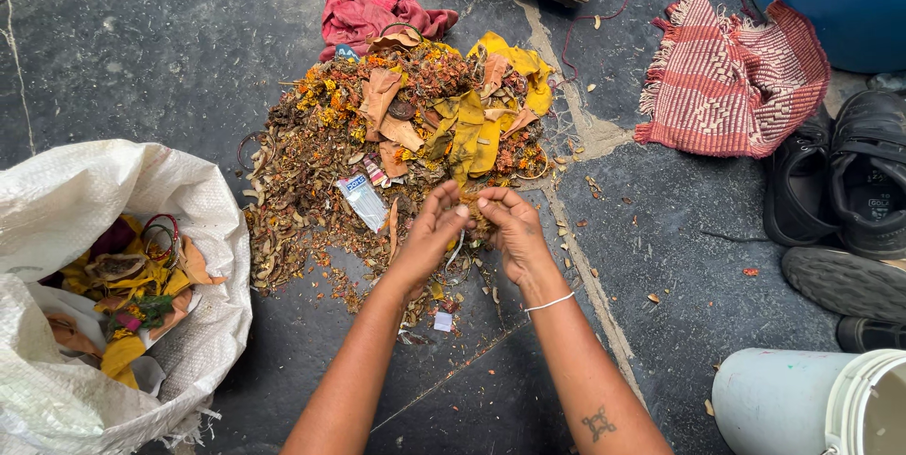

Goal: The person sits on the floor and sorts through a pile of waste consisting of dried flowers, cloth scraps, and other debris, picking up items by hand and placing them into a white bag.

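Head view: both hands down at the near edge of a pile of dried flowers and scraps on dark stone floor. Left hand with fingertips pressed together, pinching a small bit of the debris; right hand with fingers curled in, touching the same clump. Small clear plastic packet just beside the left hand. White sack far left, half full of scraps. Red woven cloth and black shoes off right.
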